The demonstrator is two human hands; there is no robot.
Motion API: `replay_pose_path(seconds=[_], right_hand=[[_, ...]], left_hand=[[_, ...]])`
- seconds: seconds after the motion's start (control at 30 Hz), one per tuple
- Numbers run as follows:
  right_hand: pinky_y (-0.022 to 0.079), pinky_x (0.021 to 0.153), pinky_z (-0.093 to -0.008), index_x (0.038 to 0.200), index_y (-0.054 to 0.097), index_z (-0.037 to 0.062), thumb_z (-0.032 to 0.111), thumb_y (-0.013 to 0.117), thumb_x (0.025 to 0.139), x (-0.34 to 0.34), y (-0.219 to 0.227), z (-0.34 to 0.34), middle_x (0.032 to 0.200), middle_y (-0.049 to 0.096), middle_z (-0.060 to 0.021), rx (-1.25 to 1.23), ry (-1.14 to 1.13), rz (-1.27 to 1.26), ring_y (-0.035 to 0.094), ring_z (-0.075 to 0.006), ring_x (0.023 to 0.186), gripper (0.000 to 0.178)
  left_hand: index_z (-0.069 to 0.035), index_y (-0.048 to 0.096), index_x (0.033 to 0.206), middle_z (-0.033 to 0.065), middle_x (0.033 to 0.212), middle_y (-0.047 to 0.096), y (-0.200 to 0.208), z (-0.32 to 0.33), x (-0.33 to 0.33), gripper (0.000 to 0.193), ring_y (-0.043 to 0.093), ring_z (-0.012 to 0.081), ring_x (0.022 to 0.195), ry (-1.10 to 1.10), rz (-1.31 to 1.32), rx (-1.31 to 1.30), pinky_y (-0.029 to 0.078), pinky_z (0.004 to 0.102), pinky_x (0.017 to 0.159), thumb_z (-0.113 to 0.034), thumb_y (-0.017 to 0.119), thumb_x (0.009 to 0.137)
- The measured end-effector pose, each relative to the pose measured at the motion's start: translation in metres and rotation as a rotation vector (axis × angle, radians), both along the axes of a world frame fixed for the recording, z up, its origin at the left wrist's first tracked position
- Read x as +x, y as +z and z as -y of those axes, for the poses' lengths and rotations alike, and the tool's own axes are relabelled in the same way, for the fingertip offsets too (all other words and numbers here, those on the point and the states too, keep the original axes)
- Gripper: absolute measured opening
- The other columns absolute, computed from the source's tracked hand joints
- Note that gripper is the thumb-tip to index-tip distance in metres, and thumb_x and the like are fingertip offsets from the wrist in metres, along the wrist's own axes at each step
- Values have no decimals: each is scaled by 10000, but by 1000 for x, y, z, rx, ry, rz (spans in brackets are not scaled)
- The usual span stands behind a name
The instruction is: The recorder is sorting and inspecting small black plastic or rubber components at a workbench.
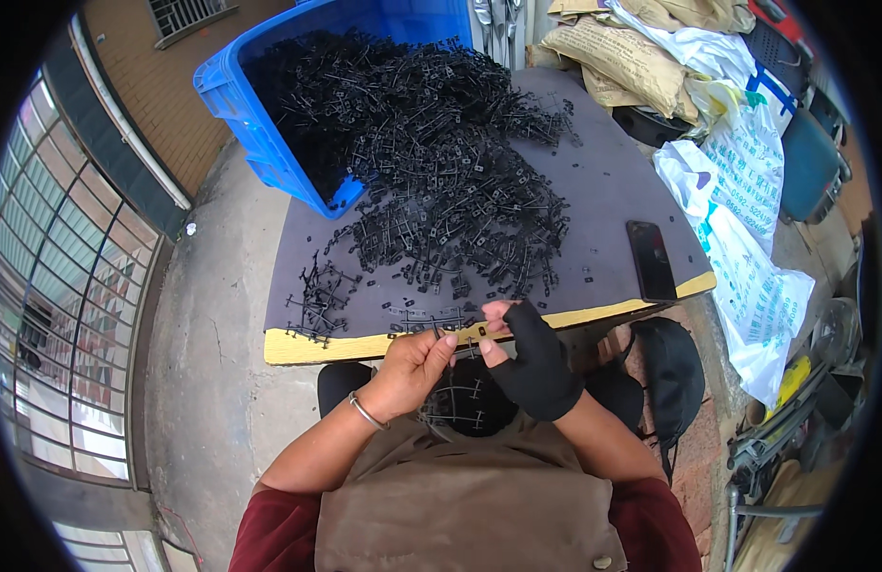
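My left hand (412, 372), bare with a bangle at the wrist, pinches a thin black plastic sprue (438, 336) between thumb and fingers at the table's near edge. Just right of it is my right hand (536, 357), in a black fingerless glove. Its thumb and curled forefinger stand apart, and no held thing shows between them. A small black part (481, 331) shows by those fingertips; whether it touches them I cannot tell. Below my hands, more black sprues (453, 405) lie over my lap. A large heap of black plastic sprues (451, 172) spreads beyond my hands.
A blue crate (260, 143) lies tipped toward me, the heap spilling from it onto the grey table (608, 205). At front left sits a small sprue pile (322, 300). A phone (653, 259) rests at the right; white bags (746, 257) and brown sacks (622, 62) stand beyond.
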State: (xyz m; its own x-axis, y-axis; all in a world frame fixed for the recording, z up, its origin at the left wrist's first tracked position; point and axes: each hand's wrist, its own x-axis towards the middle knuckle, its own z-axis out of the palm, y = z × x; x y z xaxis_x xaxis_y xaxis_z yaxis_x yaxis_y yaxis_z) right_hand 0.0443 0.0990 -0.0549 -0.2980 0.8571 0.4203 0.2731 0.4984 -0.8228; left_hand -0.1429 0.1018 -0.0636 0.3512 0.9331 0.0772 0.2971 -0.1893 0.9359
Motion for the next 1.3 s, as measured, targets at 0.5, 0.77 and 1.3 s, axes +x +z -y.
replay_pose_path(seconds=[0.5,0.77,1.3], right_hand=[[447,666,-425,867,549,67,243,523,846,22,28,0,750,582,-150,-53,324,630,578,-334,735,179],[448,698,-418,902,547,72,257,472,888,66,23,17,761,565,-141,-221,332,608,577,-329,761,201],[453,681,-343,849,557,74,157,618,723,8,17,-10,965,548,-114,439,91,752,557,-279,820,163]], left_hand=[[-7,581,762,59,619,525,3,-1,-17,170,474,151,555,-352,-159,149,414,268,556,-138,576,870],[0,594,774,16,655,558,20,-15,-56,181,492,95,594,-365,-175,-90,412,241,556,-154,585,869],[-28,594,926,3,737,549,53,-32,-22,162,479,90,625,-419,-434,-27,416,251,569,-144,639,823]])
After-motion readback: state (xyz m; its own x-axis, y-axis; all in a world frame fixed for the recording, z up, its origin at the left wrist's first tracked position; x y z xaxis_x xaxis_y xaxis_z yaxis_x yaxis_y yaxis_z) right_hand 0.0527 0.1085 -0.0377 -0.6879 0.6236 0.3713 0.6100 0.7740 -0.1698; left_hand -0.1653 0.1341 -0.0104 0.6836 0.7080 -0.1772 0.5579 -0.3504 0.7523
